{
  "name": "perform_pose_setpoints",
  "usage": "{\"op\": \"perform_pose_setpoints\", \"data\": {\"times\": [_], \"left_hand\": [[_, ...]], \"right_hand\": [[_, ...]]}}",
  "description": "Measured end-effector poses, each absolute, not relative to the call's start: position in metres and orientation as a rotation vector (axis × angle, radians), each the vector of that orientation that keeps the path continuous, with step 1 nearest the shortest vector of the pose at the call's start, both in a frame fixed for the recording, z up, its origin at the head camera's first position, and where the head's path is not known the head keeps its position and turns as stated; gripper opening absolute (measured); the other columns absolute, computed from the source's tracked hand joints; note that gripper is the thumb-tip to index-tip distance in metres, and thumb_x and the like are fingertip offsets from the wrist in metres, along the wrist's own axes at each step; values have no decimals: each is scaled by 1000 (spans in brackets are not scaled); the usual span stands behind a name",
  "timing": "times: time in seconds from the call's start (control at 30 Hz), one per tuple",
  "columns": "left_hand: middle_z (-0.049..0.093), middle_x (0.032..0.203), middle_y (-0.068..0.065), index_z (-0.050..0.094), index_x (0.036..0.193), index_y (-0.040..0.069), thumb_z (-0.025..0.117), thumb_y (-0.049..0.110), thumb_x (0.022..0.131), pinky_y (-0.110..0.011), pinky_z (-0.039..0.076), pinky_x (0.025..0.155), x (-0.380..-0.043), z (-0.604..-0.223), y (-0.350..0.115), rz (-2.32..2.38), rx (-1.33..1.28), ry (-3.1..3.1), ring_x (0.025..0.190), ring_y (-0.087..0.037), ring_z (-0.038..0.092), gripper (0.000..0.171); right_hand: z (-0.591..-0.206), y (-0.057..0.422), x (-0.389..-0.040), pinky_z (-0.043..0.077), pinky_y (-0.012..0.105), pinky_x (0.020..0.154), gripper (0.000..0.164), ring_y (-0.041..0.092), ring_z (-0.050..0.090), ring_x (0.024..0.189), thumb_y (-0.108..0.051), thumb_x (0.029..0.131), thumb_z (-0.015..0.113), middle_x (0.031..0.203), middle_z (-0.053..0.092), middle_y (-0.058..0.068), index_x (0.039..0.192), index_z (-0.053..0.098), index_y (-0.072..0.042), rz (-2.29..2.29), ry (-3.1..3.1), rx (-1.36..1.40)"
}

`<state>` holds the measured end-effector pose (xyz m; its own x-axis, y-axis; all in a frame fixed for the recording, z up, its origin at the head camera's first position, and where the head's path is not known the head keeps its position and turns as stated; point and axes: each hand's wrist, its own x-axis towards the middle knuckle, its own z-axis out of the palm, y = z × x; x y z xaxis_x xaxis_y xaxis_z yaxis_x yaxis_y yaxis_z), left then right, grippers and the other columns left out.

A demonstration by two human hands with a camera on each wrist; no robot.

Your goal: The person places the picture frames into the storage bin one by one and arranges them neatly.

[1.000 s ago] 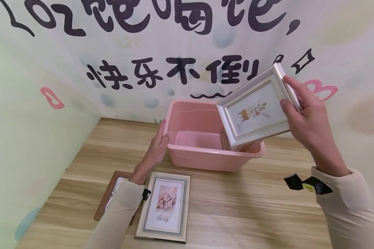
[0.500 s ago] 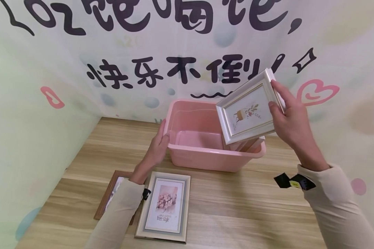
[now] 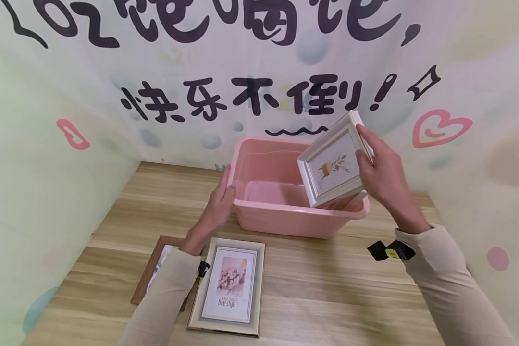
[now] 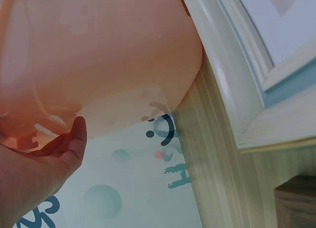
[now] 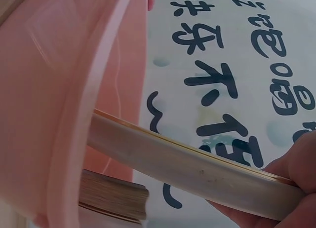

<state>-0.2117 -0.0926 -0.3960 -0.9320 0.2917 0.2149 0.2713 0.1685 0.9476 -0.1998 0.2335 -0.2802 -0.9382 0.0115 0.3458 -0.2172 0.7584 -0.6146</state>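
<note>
Partly in tub, white frame lower

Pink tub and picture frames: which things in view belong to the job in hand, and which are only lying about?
Likely in the job:
white frame, held by the right hand
pink tub, held by the left hand
brown-edged frame in the tub

Lying about, though perhaps for later:
"free style" frame on the table
brown frame beside it
</note>
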Motion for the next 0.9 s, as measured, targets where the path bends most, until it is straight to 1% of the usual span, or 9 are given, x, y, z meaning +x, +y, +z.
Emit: {"op": "perform_pose_setpoints", "data": {"times": [0.2, 0.27, 0.4, 0.57, 0.7, 0.83, 0.9], "left_hand": [[9, 166, -13, -3, 160, 12, 24, 9, 106, -49, 27, 118, -227, -419, -94, 1963, 573, 2370, 147, -36, 25, 60], [9, 166, -11, -2, 160, 15, 24, 12, 107, -49, 26, 118, -230, -424, -95, 1978, 580, 2367, 148, -35, 24, 60], [13, 166, -9, 0, 161, 17, 25, 15, 107, -48, 29, 117, -231, -428, -95, 1999, 591, 2371, 146, -34, 28, 59], [16, 165, -11, 3, 161, 16, 27, 15, 106, -49, 32, 115, -230, -428, -94, 2001, 595, 2386, 144, -33, 33, 59], [18, 164, -13, 4, 161, 15, 27, 15, 106, -50, 34, 114, -231, -428, -94, 1992, 591, 2399, 141, -30, 36, 59], [17, 165, -12, 4, 161, 16, 27, 16, 106, -52, 34, 113, -231, -429, -94, 1989, 587, 2399, 140, -31, 38, 60], [17, 165, -11, 3, 161, 17, 27, 17, 106, -51, 34, 114, -231, -429, -95, 1987, 581, 2400, 141, -31, 36, 60]], "right_hand": [[-291, 228, -206, 46, 63, 98, 61, 47, 53, 121, 2, 98, 46, 147, 45, 27, 156, 33, -12, 930, -2652, 183], [-295, 226, -208, 46, 63, 98, 61, 47, 53, 120, 3, 98, 45, 145, 45, 29, 156, 32, -11, 921, -2670, 183], [-302, 222, -210, 48, 63, 95, 62, 48, 54, 115, 4, 98, 45, 139, 47, 32, 157, 29, -10, 906, -2715, 174], [-311, 218, -213, 51, 63, 90, 65, 48, 56, 107, 7, 96, 45, 130, 50, 35, 157, 28, -9, 860, -2746, 168], [-317, 214, -215, 52, 63, 88, 67, 48, 55, 105, 8, 95, 45, 130, 49, 35, 157, 28, -11, 838, -2762, 150], [-320, 210, -218, 52, 63, 85, 67, 49, 55, 105, 9, 94, 45, 129, 48, 35, 157, 29, -11, 813, -2776, 132], [-322, 207, -219, 52, 64, 86, 69, 49, 55, 107, 9, 93, 45, 129, 48, 35, 157, 29, -12, 808, -2794, 122]]}}
